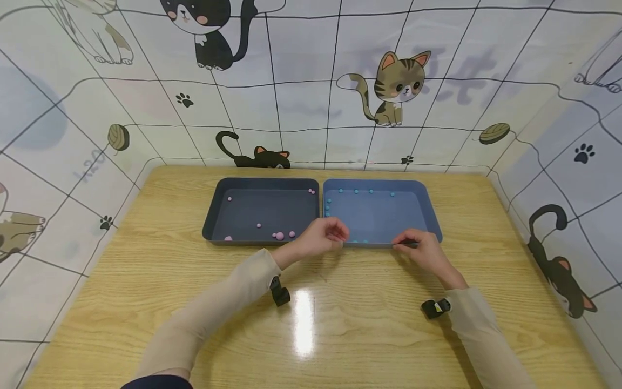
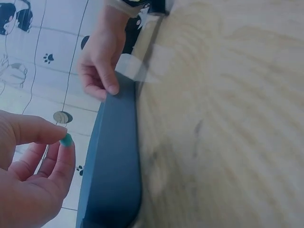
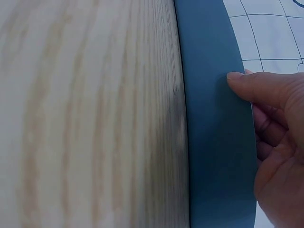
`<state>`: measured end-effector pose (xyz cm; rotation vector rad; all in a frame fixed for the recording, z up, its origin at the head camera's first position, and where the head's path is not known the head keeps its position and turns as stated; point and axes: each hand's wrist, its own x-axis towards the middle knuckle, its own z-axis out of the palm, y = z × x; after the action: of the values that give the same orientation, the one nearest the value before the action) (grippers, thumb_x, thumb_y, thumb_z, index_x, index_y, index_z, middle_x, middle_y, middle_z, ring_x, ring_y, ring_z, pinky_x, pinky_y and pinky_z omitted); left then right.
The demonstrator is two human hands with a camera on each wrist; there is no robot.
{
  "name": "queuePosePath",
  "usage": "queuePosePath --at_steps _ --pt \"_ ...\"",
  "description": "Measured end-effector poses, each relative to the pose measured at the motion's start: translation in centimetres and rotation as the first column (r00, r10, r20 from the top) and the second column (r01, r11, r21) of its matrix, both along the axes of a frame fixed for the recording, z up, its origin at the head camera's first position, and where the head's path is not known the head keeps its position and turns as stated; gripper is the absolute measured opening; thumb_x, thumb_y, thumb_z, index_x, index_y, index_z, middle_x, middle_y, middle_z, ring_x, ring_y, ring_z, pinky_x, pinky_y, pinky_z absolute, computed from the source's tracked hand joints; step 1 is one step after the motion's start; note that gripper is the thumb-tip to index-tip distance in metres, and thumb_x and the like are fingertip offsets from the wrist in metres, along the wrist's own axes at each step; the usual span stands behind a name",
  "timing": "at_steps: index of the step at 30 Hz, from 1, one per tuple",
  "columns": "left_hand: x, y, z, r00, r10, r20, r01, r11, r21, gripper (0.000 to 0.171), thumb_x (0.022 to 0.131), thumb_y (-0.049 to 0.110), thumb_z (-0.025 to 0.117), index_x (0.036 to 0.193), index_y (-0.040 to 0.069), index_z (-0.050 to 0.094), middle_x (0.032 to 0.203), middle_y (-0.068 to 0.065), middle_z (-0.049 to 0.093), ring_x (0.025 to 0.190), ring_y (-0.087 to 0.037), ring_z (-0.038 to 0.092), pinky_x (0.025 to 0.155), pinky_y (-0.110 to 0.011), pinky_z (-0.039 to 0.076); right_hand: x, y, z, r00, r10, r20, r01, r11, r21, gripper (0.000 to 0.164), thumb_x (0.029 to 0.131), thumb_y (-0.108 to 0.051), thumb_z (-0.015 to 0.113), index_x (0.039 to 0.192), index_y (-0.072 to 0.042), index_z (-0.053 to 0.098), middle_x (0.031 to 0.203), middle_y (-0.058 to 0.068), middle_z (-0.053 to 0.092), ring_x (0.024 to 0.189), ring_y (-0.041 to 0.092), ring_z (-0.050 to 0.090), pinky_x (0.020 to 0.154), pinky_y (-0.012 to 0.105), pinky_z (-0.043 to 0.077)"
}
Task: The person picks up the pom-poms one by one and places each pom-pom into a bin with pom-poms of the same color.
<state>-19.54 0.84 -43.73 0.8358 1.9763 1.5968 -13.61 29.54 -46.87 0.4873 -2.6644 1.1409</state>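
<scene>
Between thumb and forefinger, my left hand [image 1: 320, 237] pinches a small teal ball [image 2: 66, 140] above the near left corner of the blue tray [image 1: 379, 216]. The other fingers of that hand are curled behind it. My right hand [image 1: 427, 253] grips the tray's near rim, thumb [image 3: 240, 83] on the outer wall and fingers over the inner side, partly hidden by the wall. Inside the blue tray, several teal balls [image 1: 356, 191] lie spaced along the far side and the left side. A few more sit by the near wall, close to my left hand.
A dark grey tray [image 1: 243, 210] stands directly left of the blue one. Several pink balls [image 1: 279, 236] of different sizes lie in it. Both trays are on a wooden table [image 1: 359, 324], backed by a cat-patterned cloth [image 1: 301, 108].
</scene>
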Motion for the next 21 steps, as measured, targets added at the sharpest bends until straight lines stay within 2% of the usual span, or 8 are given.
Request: queuePosePath --at_steps 4,7,13,21 --pt "-1.0 0.6 0.4 0.999 0.036 0.039 -0.037 0.999 0.018 0.020 0.082 -0.014 0.058 0.101 -0.009 0.059 0.098 -0.022 0.061 0.092 -0.030 0.060 0.078 -0.026 0.052 0.0 0.0 0.0 1.000 0.004 -0.003 -0.004 1.000 0.000 0.014 0.075 0.007 0.073 0.081 -0.006 0.071 0.080 0.003 0.067 0.073 0.004 0.060 0.063 0.015 0.049" --pt "-1.6 1.1 0.7 0.997 0.062 0.054 -0.063 0.998 0.017 0.019 0.083 -0.013 0.058 0.101 -0.008 0.060 0.099 -0.021 0.061 0.092 -0.028 0.060 0.077 -0.027 0.052 0.1 0.1 0.0 1.000 0.005 0.001 -0.005 1.000 0.000 0.014 0.075 0.007 0.073 0.081 -0.006 0.071 0.080 0.003 0.067 0.074 0.003 0.060 0.063 0.015 0.049" --pt "-2.5 2.0 1.3 0.997 0.073 0.024 -0.073 0.997 0.004 0.019 0.083 -0.011 0.059 0.101 -0.005 0.061 0.100 -0.020 0.061 0.089 -0.020 0.060 0.074 -0.026 0.052 0.1 0.0 0.1 1.000 0.006 0.002 -0.006 1.000 -0.005 0.014 0.075 0.007 0.073 0.080 -0.006 0.071 0.080 0.004 0.067 0.074 0.006 0.061 0.063 0.015 0.049" --pt "-3.9 3.1 2.3 0.994 0.100 -0.042 -0.099 0.995 0.028 0.019 0.083 -0.013 0.058 0.101 -0.007 0.060 0.099 -0.021 0.061 0.090 -0.023 0.059 0.073 -0.024 0.051 0.1 0.0 -0.1 1.000 0.010 -0.010 -0.010 1.000 -0.007 0.014 0.076 0.007 0.073 0.081 -0.006 0.071 0.080 0.004 0.067 0.072 0.014 0.063 0.063 0.017 0.050"
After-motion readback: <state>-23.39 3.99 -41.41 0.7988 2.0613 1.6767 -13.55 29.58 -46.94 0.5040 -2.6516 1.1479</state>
